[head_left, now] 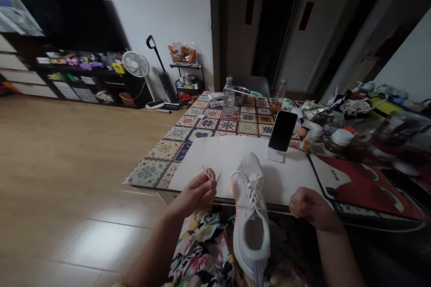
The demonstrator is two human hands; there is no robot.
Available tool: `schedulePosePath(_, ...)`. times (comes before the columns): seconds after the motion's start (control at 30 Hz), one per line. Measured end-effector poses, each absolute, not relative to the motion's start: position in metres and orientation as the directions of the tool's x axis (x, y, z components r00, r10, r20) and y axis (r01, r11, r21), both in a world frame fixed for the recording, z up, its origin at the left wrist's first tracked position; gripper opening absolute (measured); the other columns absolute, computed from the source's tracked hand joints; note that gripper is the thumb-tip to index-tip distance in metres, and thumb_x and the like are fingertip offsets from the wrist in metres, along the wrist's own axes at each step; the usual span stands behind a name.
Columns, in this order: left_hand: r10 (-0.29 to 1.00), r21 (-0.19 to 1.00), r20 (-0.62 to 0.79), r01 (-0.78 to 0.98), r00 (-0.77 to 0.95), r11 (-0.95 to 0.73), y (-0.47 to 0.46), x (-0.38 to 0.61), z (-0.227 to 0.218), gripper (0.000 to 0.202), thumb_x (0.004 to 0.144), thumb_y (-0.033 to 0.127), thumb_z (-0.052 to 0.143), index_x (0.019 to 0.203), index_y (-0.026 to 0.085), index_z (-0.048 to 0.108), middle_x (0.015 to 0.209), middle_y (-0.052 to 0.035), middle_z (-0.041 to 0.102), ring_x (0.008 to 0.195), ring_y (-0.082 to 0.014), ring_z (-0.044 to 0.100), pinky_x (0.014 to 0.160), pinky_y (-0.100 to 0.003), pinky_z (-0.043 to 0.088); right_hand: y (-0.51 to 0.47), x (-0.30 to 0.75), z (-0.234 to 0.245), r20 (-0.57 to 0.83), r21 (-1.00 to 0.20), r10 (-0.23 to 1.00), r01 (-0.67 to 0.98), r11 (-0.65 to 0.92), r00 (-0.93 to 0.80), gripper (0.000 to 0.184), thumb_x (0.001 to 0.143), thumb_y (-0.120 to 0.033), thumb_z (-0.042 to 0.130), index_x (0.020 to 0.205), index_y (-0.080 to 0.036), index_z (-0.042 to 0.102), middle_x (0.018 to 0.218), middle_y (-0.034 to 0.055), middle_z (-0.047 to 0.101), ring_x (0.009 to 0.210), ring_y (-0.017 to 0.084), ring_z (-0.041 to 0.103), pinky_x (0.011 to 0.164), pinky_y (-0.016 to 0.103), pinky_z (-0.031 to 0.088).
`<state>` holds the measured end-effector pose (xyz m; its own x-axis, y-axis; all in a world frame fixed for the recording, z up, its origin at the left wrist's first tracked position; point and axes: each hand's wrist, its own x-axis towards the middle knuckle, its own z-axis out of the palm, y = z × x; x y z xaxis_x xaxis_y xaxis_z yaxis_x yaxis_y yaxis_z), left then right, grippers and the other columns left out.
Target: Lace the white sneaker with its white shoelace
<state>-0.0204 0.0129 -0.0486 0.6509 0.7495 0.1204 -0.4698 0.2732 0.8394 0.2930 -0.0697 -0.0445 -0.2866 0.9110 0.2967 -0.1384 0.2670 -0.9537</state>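
A white sneaker [251, 202] lies with its toe on a white sheet [229, 157] and its heel over my lap. My left hand [197, 193] is closed in a pinch on one end of the white shoelace [210, 175], left of the shoe. My right hand [308, 208] is closed in a fist on the other lace end, pulled taut to the right of the shoe. Both hands are at the table's near edge.
A phone [282, 132] stands on a white holder behind the shoe. Two water bottles [228, 96], a metal bowl, jars and clutter crowd the patterned table [202, 125] at right. A red mat [363, 184] lies right. Wooden floor, fan and TV shelf are left.
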Motion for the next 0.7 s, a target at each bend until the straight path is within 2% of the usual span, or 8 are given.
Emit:
schedulePosePath(0.07,0.720,0.920,0.063,-0.319,0.692,0.226,0.011,-0.022,-0.049,0.036,0.082,0.047,0.071,0.085,0.019,0.048,0.052,0.0119,0.027,0.043,-0.0045,0.017,0.041,-0.014,0.014,-0.069,0.291,-0.043,0.261,-0.961,0.885,-0.016,0.276,-0.386,0.049,0.085,-0.062,0.060,0.061,-0.020,0.050,0.054,-0.0056,0.040,0.048,0.010,0.036,0.047,0.023,0.033)
schedulePosePath(0.17,0.697,0.990,-0.039,-0.070,0.716,0.127,0.003,-0.016,-0.041,0.041,0.085,0.057,0.061,0.091,0.017,0.053,0.051,0.0117,0.026,0.043,-0.0055,0.019,0.041,-0.017,0.012,-0.067,0.277,-0.037,0.282,-0.916,0.866,0.152,0.371,-0.413,0.052,0.091,-0.059,0.053,0.060,-0.017,0.056,0.071,0.0013,0.055,0.064,0.014,0.050,0.061,0.026,0.043)
schedulePosePath(0.27,0.698,0.981,-0.117,0.192,0.706,-0.030,-0.005,-0.012,-0.031,0.040,0.088,0.055,0.057,0.087,0.015,0.061,0.052,0.0084,0.038,0.043,-0.0058,0.026,0.040,-0.017,0.019,-0.066,0.264,-0.035,0.220,-0.867,0.897,0.345,0.360,-0.384,0.048,0.094,-0.051,0.053,0.060,-0.017,0.058,0.067,-0.0003,0.056,0.062,0.013,0.051,0.059,0.023,0.042)
schedulePosePath(0.37,0.664,0.928,-0.193,0.355,0.723,-0.116,-0.008,-0.011,-0.029,0.032,0.086,0.045,0.060,0.080,0.014,0.066,0.061,0.0036,0.054,0.046,-0.0059,0.039,0.043,-0.017,0.027,-0.067,0.261,-0.041,0.115,-0.881,0.940,0.404,0.246,-0.322,0.036,0.088,-0.043,0.065,0.065,-0.017,0.060,0.058,-0.0048,0.052,0.055,0.011,0.048,0.052,0.020,0.038)
schedulePosePath(0.5,0.670,0.935,-0.238,0.354,0.703,-0.039,-0.002,-0.013,-0.039,0.030,0.082,0.044,0.065,0.077,0.015,0.064,0.057,0.0032,0.058,0.047,-0.0090,0.048,0.047,-0.018,0.032,-0.068,0.267,-0.044,0.099,-0.918,0.948,0.340,0.204,-0.302,0.019,0.086,-0.038,0.068,0.084,-0.018,0.068,0.074,-0.0011,0.068,0.067,0.015,0.061,0.062,0.023,0.048)
schedulePosePath(0.57,0.692,0.960,-0.201,0.281,0.693,-0.003,0.003,-0.016,-0.044,0.036,0.078,0.050,0.069,0.074,0.014,0.063,0.054,0.0038,0.056,0.048,-0.0089,0.045,0.048,-0.018,0.032,-0.069,0.272,-0.042,0.119,-0.904,0.945,0.362,0.230,-0.304,0.018,0.085,-0.037,0.068,0.082,-0.019,0.070,0.074,0.0001,0.069,0.069,0.017,0.062,0.063,0.025,0.049)
schedulePosePath(0.63,0.703,0.983,-0.090,0.177,0.705,-0.053,0.007,-0.020,-0.044,0.041,0.073,0.053,0.074,0.069,0.014,0.065,0.058,0.0021,0.057,0.053,-0.0094,0.046,0.053,-0.019,0.035,-0.070,0.278,-0.038,0.150,-0.890,0.927,0.362,0.278,-0.343,0.022,0.084,-0.039,0.070,0.076,-0.019,0.070,0.072,0.0002,0.067,0.068,0.017,0.062,0.063,0.025,0.049)
schedulePosePath(0.7,0.690,0.985,0.083,0.047,0.719,-0.168,0.008,-0.022,-0.040,0.040,0.072,0.052,0.077,0.065,0.013,0.067,0.068,-0.0017,0.059,0.064,-0.0121,0.052,0.062,-0.021,0.041,-0.070,0.282,-0.033,0.211,-0.897,0.890,0.282,0.341,-0.405,0.029,0.082,-0.046,0.071,0.071,-0.019,0.069,0.074,0.0014,0.066,0.071,0.017,0.061,0.067,0.028,0.050)
